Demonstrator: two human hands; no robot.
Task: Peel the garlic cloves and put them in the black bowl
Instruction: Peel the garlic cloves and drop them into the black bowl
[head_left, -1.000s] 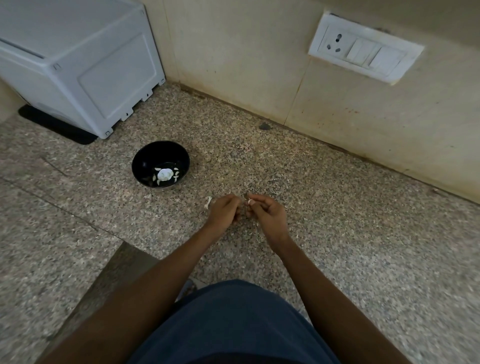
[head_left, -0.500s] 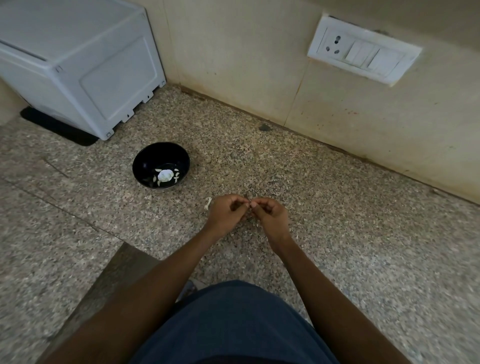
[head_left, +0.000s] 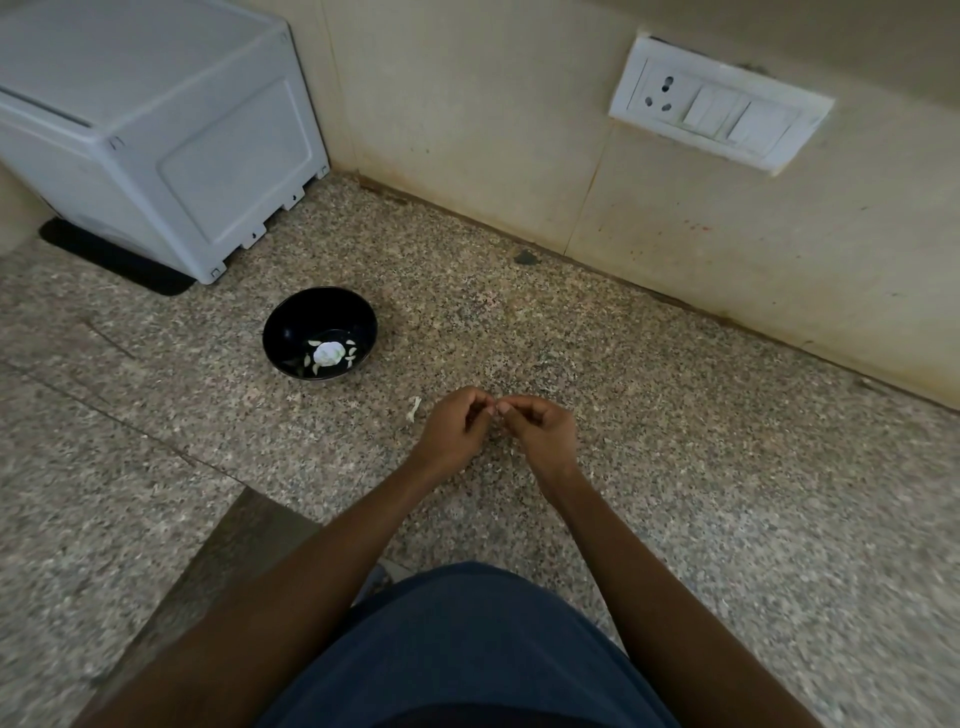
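Where both fists meet at frame centre, left hand (head_left: 453, 434) and right hand (head_left: 540, 428) curled fingertip-to-fingertip — pinched item hidden, black bowl (head_left: 319, 332) seen upper left.

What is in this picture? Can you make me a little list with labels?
place: speckled stone counter by a wall
bowl: black bowl, left of the hands, with a white garlic lump and small pale pieces inside
left hand: fingers curled, fingertips meeting the right hand
right hand: fingers curled, pinching something small, mostly hidden
scrap: white bit beside left hand
back: white box, wall socket
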